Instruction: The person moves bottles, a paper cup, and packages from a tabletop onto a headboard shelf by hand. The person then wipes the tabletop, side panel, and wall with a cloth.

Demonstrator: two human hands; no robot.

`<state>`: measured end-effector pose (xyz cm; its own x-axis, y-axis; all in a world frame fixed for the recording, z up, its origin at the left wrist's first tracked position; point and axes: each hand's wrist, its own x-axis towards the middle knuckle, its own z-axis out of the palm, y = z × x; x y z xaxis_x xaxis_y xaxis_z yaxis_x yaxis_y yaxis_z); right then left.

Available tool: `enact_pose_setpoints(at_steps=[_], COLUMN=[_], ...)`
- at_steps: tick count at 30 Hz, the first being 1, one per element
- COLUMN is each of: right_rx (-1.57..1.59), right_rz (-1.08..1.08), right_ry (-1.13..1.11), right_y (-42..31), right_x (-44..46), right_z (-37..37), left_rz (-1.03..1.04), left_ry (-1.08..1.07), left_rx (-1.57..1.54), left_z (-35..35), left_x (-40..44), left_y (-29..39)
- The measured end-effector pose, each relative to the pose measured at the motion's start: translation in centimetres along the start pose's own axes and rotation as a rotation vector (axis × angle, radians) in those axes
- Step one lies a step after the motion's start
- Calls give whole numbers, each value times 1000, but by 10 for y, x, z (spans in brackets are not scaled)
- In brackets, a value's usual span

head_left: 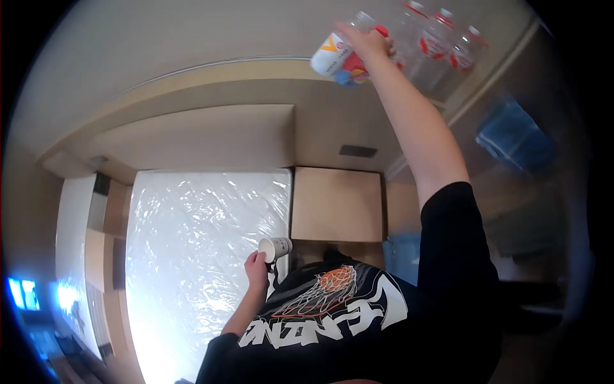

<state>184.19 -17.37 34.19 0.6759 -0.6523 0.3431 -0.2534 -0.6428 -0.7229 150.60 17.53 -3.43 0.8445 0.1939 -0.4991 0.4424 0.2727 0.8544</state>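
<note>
In my left hand (257,269) is a white paper cup (268,248), tilted with its open mouth facing left, low in front of my shirt. The fingers are closed on its side. My right hand (371,46) is raised far up at the top of the view, closed around a white drink carton (332,54) with an orange V, red and blue print. The carton leans to the left, and a red cap shows by the fingers. Just behind it is a clear bottle (363,19). Several clear plastic bottles (435,45) with red labels and white caps stand right of the hand.
A plastic-wrapped mattress (211,224) lies below, beside a padded headboard (204,134). Right of it stands a light wooden bedside cabinet (339,203). A long ledge (224,69) runs along the wall. A blue, blurred object (515,134) is at the right.
</note>
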Motion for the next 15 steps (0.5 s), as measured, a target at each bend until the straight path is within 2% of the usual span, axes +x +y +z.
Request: enact_pose_setpoints(at_steps=[1,3,6,11,15], right_rx=[84,-15,-20,-28,65], right_rz=[17,-31,-85,-95,-227], right_ry=[-75,-122,-116,-47,2], right_y=[1,7,-9,5,13], right_x=[12,41,48,85,81], right_z=[14,42,51,78,72], left_rz=[9,23,-7,10,36], left_ry=[54,150,260,265,258], left_rx=[-22,-57,-140,-121,-110], left_z=[1,7,36,75,99], left_x=[-4,-13,-27,-23,-13], left_y=[-2,-10,-9,-18,-3])
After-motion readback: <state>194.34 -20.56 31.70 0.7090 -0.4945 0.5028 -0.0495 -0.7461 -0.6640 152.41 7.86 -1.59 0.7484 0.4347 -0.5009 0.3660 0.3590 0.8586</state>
